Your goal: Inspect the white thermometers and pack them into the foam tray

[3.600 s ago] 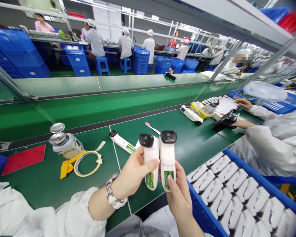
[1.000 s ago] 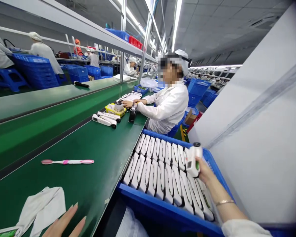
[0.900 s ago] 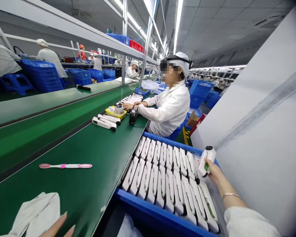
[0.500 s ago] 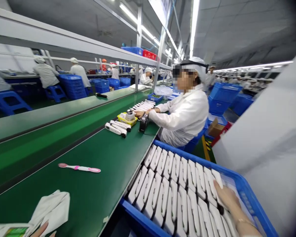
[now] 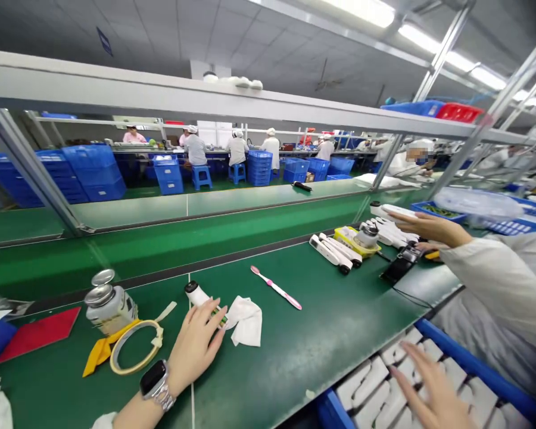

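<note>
My left hand (image 5: 199, 342), with a watch on its wrist, lies over a white handheld device (image 5: 196, 294) on the green bench. Its fingers bend around the housing, which has a black end and a green inner part showing. A crumpled white cloth (image 5: 246, 322) lies just right of that hand, and a pink-and-white toothbrush (image 5: 277, 288) beyond it. My right hand (image 5: 435, 387) is over the blue crate (image 5: 333, 411) at lower right, fingers apart and slightly blurred, with nothing visible in them. Rows of white housings (image 5: 370, 381) fill the crate under it.
At left are a metal-topped bottle (image 5: 111, 307), a tape roll (image 5: 136, 348), a yellow strip (image 5: 97, 356) and a red sheet (image 5: 40, 335). A co-worker's hand (image 5: 433, 226) at right holds a white device near a yellow tray (image 5: 356, 244). A shelf beam (image 5: 161, 95) crosses above.
The view has swung left, bringing the bottle and tape into sight. My right hand has come off the crate's far-right housings, fingers now spread. The co-worker's hand is now raised with a device.
</note>
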Motion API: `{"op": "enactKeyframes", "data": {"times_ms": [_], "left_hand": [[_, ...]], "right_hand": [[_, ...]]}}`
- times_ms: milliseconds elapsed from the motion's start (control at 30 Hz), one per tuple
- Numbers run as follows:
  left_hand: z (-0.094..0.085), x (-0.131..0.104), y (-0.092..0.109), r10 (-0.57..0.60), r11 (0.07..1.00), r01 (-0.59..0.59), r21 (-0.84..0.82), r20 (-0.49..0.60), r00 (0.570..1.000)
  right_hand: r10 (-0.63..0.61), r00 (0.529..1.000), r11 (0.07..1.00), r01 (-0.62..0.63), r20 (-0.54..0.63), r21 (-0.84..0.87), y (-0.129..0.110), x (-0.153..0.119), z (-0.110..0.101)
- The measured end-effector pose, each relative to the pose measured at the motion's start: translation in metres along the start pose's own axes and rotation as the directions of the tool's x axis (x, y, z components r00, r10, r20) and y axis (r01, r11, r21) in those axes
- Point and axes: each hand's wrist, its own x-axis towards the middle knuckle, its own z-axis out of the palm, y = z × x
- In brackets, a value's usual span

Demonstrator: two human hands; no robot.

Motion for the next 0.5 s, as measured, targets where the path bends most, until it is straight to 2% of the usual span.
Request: {"op": "enactKeyframes", "data": {"times_ms": [67,100,167,200,267,333,400,500], "left_hand": [[0.006,0.001,-0.01,-0.065,0.994,0.063,-0.086,-0.018,0.998],[0.009,0.001,-0.015,-0.109,0.981,0.103,-0.164,-0.027,0.994],[0.014,0.0,-0.024,-0.233,0.914,0.189,-0.358,-0.084,0.969],[0.015,-0.001,-0.028,-0.318,0.857,0.229,-0.462,-0.124,0.94],[0.015,0.0,-0.036,-0.495,0.717,0.289,-0.634,-0.171,0.852],[0.014,0.002,-0.045,-0.62,0.593,0.333,-0.733,-0.151,0.77],[0.015,0.006,-0.054,-0.69,0.498,0.378,-0.781,-0.093,0.718],[0.018,0.013,-0.062,-0.737,0.382,0.398,-0.834,-0.014,0.676]], "right_hand": [[-0.156,0.974,0.983,0.136,0.167,0.125,-0.072,0.01,0.028],[-0.24,0.943,0.96,0.195,0.232,0.2,-0.111,0.014,0.044],[-0.37,0.848,0.92,0.278,0.378,0.278,-0.187,0.017,0.08],[-0.403,0.825,0.908,0.306,0.395,0.287,-0.221,0.017,0.101],[-0.436,0.8,0.896,0.344,0.412,0.281,-0.275,0.018,0.143],[-0.428,0.8,0.903,0.355,0.42,0.243,-0.311,0.018,0.178],[-0.407,0.811,0.913,0.353,0.421,0.204,-0.33,0.02,0.201],[-0.393,0.824,0.919,0.351,0.407,0.178,-0.333,0.019,0.206]]}}
